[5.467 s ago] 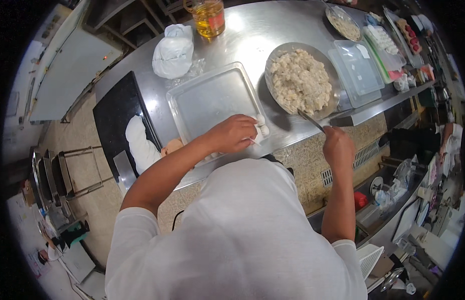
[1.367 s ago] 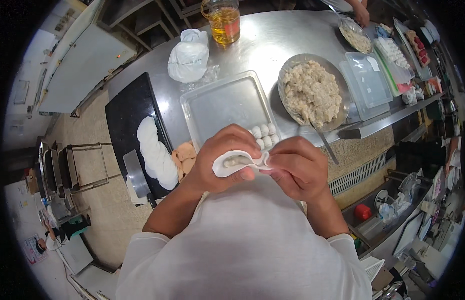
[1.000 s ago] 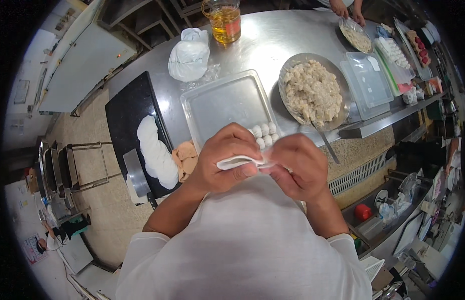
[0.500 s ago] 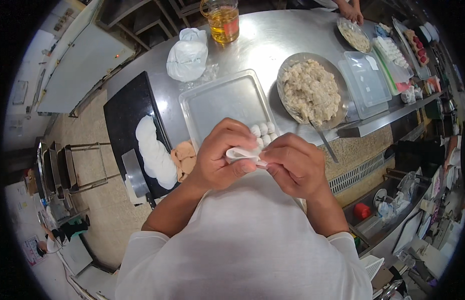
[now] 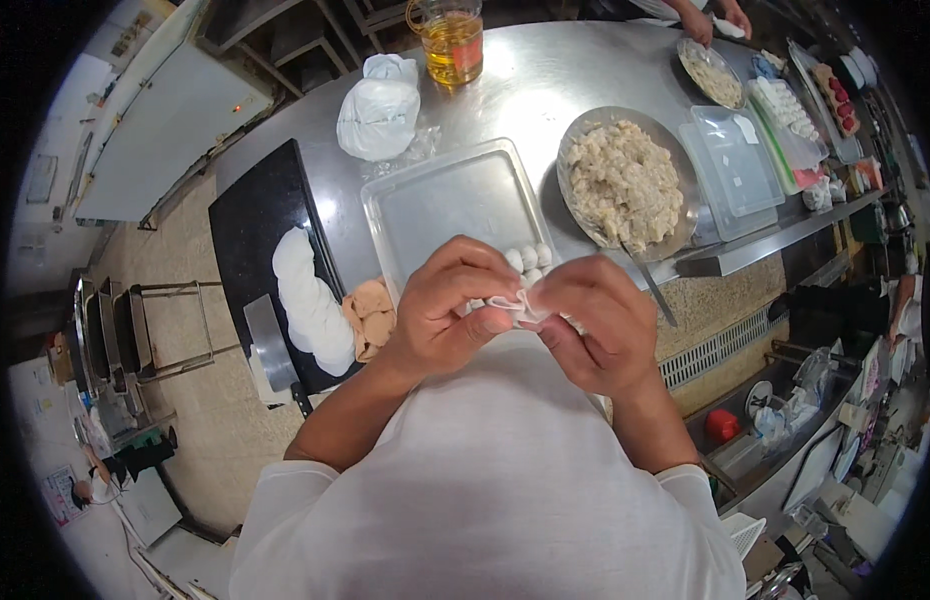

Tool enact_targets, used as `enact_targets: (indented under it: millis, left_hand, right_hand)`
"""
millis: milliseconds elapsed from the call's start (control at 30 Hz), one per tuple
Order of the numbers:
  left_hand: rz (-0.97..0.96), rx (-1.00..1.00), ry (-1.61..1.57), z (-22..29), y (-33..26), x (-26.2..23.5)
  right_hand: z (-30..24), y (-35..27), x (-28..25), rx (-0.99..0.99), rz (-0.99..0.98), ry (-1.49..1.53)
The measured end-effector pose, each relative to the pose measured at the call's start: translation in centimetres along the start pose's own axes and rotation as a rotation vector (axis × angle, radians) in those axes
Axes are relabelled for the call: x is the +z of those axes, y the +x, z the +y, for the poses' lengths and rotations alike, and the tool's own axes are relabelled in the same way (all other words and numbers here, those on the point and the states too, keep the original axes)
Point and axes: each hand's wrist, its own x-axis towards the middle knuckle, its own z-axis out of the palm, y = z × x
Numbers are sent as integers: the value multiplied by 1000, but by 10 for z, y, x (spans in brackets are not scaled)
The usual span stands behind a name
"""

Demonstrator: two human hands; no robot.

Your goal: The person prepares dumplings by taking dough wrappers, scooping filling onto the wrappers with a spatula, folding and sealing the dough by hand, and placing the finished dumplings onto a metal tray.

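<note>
Pinched between the fingers of the left hand and the right hand, a white dumpling wrapper is held closed just above the metal tray, near the finished dumplings on the desk.

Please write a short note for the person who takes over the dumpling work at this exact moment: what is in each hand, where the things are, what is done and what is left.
Left hand and right hand: both pinch one white dumpling wrapper between the fingertips, in front of the chest; its edge looks partly folded.
Things: the metal tray lies just beyond the hands, with a few finished dumplings at its near corner. The filling bowl stands to its right, with a utensil leaning on its near rim. Spare wrappers lie on the black board to the left.
Done: a few dumplings.
Left: close this one; most of the tray is bare.
</note>
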Motion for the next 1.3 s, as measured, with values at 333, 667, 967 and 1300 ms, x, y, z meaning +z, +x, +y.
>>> enact_targets:
  millis: [333, 667, 967, 1300]
  left_hand:
    - [51, 14, 30, -3, 0, 3]
    - [64, 77, 96, -7, -6, 8]
    - [77, -181, -238, -12, -17, 12]
    - [165, -770, -947, -1, -24, 7]
  right_hand:
    - [0, 3, -1, 2, -1, -24]
    - [5, 1, 3, -1, 26, 34]
    - [14, -10, 5, 94, -16, -59]
    - [29, -16, 22, 199, -93, 311]
